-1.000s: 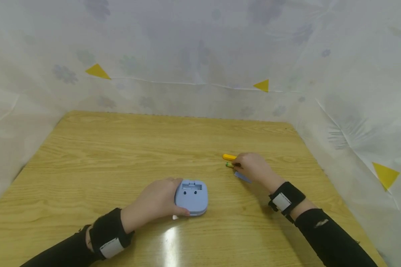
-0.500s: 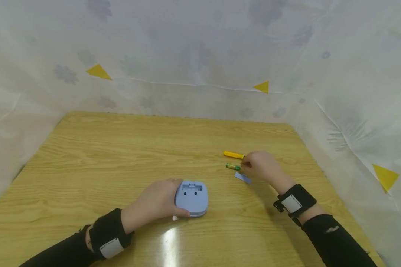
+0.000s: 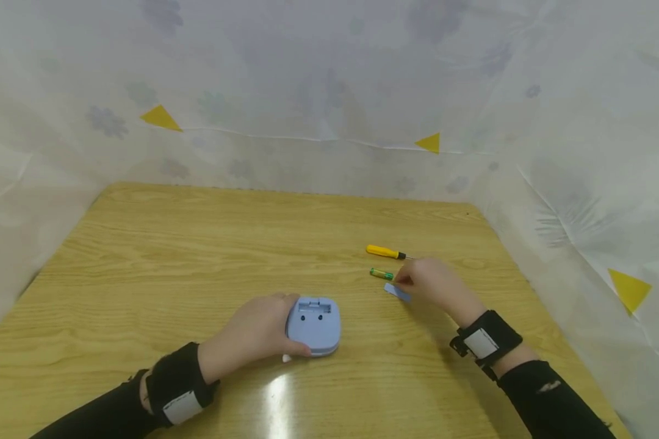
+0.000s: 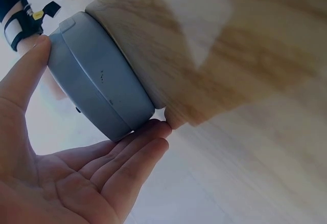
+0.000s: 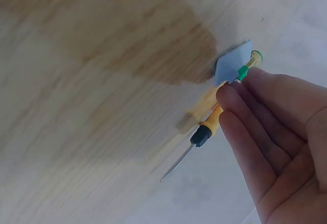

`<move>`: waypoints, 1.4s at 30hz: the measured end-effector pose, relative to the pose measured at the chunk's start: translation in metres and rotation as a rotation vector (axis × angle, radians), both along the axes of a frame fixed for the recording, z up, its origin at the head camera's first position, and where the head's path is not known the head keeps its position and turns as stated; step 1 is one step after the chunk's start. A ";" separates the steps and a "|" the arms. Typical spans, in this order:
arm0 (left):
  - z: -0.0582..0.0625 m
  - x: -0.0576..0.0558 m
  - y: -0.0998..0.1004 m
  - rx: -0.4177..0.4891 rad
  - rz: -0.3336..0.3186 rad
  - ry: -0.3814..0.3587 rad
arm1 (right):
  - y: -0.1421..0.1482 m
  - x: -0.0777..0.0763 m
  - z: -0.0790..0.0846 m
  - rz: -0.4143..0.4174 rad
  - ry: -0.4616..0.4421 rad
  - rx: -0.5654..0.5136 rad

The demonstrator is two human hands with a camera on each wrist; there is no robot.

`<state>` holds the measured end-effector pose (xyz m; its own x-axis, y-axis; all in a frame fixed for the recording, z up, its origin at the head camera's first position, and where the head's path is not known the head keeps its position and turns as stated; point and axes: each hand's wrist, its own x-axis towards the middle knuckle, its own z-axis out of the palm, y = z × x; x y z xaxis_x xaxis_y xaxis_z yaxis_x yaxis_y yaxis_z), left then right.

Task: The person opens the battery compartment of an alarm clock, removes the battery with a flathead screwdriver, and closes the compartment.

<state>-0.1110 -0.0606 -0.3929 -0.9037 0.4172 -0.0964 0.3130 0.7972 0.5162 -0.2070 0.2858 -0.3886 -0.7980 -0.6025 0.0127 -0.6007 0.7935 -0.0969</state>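
A light-blue rounded device, with an uncovered battery compartment and two dark round spots, lies on the table. My left hand holds it by its left side; the left wrist view shows the thumb on one edge of the device and the fingers at the other. My right hand is low over the table, fingertips beside a small light-blue cover and close to a green-and-yellow battery. Whether the fingertips pinch anything is unclear in the right wrist view, where they overlap the cover and battery.
A yellow-handled screwdriver lies just beyond the battery, its shaft tip near my right knuckles. The wooden table is walled by pale floral sheeting. A small white piece shows under the device near my left thumb.
My right hand has drawn back to the right from the screwdriver and battery, then down toward the cover. Screwdriver, battery and cover show more fully. My left hand stays on the device.
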 end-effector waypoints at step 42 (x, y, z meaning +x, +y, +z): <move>0.000 0.000 0.001 -0.004 0.006 0.000 | -0.027 -0.005 0.020 0.044 0.118 -0.009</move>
<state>-0.1105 -0.0592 -0.3932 -0.9060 0.4118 -0.0982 0.3085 0.8011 0.5129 -0.2120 0.2590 -0.3688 -0.7634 -0.6364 0.1105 -0.6427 0.7655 -0.0309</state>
